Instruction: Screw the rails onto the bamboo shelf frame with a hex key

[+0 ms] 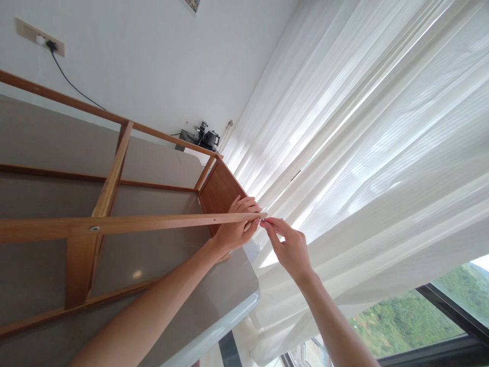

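Observation:
A wooden frame point(114, 173) of rails and cross pieces lies on a grey glossy table point(160, 252). Its nearest rail point(171, 220) runs from the left edge to the middle of the view. My left hand point(239, 224) grips the far end of that rail, fingers behind it and thumb beneath. At the rail's tip, my right hand point(288, 242) pinches something very small, too tiny to name. Behind my left hand stands a reddish-brown wooden end panel point(223, 186), joined to the frame. A round metal fitting point(94, 229) sits in the rail, farther left.
White curtains point(344, 153) hang just beyond my right hand. A black kettle point(211, 138) stands past the frame's far corner. A plugged-in black cord point(71, 81) runs down from the wall socket point(40, 37). At lower right is a window point(412, 321).

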The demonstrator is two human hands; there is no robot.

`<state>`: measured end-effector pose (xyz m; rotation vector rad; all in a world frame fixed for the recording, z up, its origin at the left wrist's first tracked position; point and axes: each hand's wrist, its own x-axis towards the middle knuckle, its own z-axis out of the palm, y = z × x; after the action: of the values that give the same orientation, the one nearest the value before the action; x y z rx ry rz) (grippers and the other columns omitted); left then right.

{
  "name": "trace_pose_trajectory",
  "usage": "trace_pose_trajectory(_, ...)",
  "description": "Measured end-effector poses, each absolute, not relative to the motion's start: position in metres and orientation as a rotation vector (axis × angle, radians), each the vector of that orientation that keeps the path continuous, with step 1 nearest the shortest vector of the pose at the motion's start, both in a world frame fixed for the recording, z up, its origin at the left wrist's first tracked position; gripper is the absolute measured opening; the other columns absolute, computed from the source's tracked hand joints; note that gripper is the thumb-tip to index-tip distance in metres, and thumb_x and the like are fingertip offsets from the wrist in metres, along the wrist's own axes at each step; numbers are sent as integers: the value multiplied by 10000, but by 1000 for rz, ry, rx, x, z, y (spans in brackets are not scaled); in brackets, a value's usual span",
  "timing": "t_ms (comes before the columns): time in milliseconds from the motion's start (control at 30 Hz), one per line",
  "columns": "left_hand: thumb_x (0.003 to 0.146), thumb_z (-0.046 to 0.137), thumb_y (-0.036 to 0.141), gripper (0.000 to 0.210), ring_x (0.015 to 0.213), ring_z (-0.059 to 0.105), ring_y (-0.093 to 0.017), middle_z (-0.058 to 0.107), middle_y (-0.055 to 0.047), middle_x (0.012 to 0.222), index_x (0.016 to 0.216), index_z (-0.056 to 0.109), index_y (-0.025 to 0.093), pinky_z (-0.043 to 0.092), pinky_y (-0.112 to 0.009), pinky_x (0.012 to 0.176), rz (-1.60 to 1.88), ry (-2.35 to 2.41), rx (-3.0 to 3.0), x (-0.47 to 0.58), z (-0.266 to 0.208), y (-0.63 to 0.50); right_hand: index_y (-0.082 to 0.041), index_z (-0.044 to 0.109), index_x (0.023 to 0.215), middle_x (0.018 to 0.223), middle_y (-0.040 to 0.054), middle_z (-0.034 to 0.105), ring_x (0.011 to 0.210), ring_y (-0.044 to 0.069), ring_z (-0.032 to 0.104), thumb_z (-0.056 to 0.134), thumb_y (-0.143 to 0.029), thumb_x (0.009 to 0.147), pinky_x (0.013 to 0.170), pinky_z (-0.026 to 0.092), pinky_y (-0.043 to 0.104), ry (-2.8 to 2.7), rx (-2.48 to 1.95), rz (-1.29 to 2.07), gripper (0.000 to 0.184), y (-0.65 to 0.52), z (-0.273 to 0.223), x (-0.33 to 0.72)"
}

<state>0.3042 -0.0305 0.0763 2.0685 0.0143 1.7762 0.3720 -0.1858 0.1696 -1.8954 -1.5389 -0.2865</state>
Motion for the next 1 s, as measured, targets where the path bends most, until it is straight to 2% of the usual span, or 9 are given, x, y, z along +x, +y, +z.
trace_pose_trajectory(333,979,499,195,262,1326,535,-249,652,-71,1242,1229,548,256,311,-554,1216,1781,12,2068,304,77,-31,-259,684,1066,1006,10,772,963,186,748,473,-333,1043,835,609,289,-1664,-1853,-295,224,-184,167,377)
trace_pose_trajectory(533,976,507,188,265,1327,528,-242,647,-73,1242,1231,542,250,319,-548,1213,1797,10,2075,303,78,-31,-246,672,1158,1005,42,757,865,178,729,420,-272,1069,764,580,293,-1858,-1878,-515,269,-186,166,382)
trace_pose_trajectory(700,982,504,198,262,1333,528,-247,648,-72,1252,1235,543,258,315,-557,1215,1788,9,2072,304,76,-30,-224,678,1158,971,86,749,877,215,711,373,-243,1073,750,564,334,-2036,-1931,-674,317,-187,170,382)
trace_pose_trajectory(833,984,495,182,279,1341,521,-244,649,-71,1251,1250,540,256,306,-560,1220,1780,3,2068,305,74,-30,-257,679,1109,956,40,758,818,180,720,408,-316,1072,744,578,302,-1825,-1940,-481,281,-184,170,377)
trace_pose_trajectory(1000,975,503,171,289,1348,512,-242,642,-73,1265,1251,538,250,304,-555,1223,1782,-5,2070,307,72,-30,-250,682,1020,940,14,770,883,184,755,544,-400,1013,846,601,309,-1460,-1844,-87,204,-179,162,374)
